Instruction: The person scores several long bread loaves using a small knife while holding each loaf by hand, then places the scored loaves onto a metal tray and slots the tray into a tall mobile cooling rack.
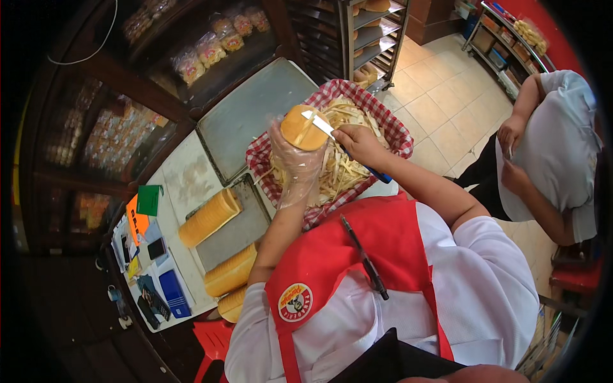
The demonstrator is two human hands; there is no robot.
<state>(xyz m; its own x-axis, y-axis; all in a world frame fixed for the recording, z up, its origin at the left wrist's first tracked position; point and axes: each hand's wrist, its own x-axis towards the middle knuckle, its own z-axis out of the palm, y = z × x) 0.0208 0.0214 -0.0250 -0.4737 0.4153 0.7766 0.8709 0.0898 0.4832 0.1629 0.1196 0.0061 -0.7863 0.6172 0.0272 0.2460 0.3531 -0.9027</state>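
My left hand [299,167], in a clear plastic glove, grips a round loaf of bread [300,135] with its golden-brown face turned up. Bare and closed, my right hand [361,145] holds a knife [323,127] with a blue handle. The knife's blade lies over the loaf's face, beside a narrow pale strip of bread. Below both hands sits a basket [401,136] lined with red-and-white checked cloth. It holds many thin pale bread strips [341,175].
Left of me, long sliced loaves [211,217] lie on and beside a metal tray [248,223]. A larger tray [249,108] lies beyond. Phone [156,249], papers and calculator lie on the table's left end. A bread rack [377,45] stands ahead; a co-worker [546,147] stands right.
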